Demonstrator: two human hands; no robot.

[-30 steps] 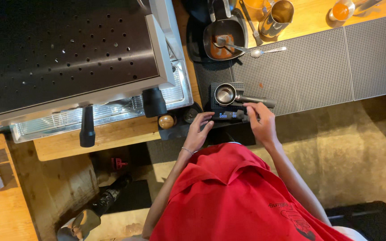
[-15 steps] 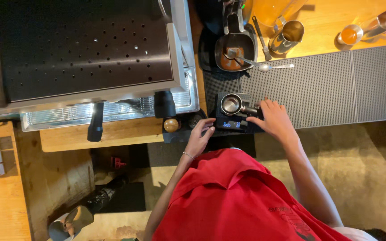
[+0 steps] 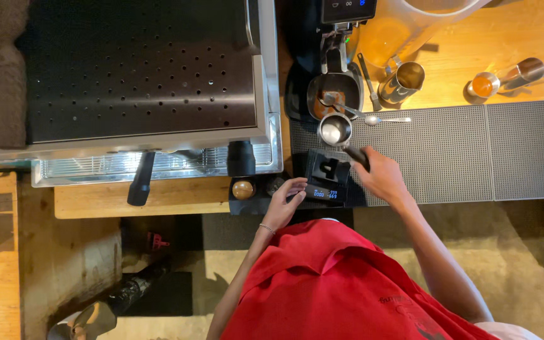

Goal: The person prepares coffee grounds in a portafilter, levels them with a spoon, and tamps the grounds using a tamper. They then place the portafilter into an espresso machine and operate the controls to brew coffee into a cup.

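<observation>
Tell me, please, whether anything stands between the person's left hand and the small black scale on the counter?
Nothing visible does. The left hand already has its fingertips at the front edge of the black scale, by its display. The right hand holds the portafilter just beyond it.

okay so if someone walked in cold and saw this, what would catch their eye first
The red shirt fills the bottom centre. Above it, the right hand holds a portafilter by its handle beyond a small black scale, which the left hand touches. The big espresso machine fills the upper left.
</observation>
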